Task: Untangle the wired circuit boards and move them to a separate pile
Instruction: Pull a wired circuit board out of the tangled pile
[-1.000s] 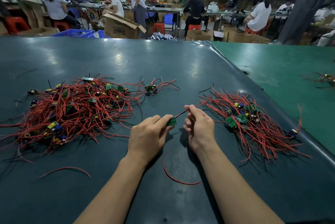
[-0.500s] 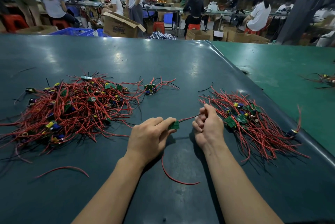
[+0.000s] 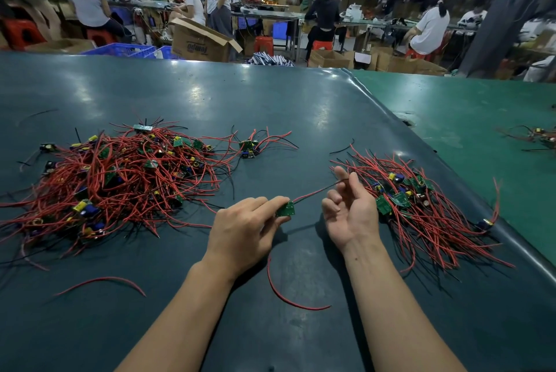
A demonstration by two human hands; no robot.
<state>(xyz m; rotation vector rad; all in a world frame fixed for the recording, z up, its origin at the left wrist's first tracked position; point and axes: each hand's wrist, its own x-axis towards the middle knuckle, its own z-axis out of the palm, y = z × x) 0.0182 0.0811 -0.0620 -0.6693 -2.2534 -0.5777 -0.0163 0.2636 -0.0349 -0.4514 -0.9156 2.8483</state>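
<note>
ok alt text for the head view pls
The left hand pinches a small green circuit board whose red wire runs to the loosely open right hand, between a big tangled pile and a smaller sorted pile.

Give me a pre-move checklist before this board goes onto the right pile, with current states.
1. Left hand grips the green circuit board: ok.
2. Board's red wire runs straight to the right hand, off the big tangle: ok.
3. Right hand grips the wire: cannot tell; palm up, fingers loosely curled, wire end at the fingertips.
4. Sorted pile sits right beside the right hand, path unobstructed: ok.
5. Loose red wire on the table under the hands, attached to the board or not: cannot tell.
</note>
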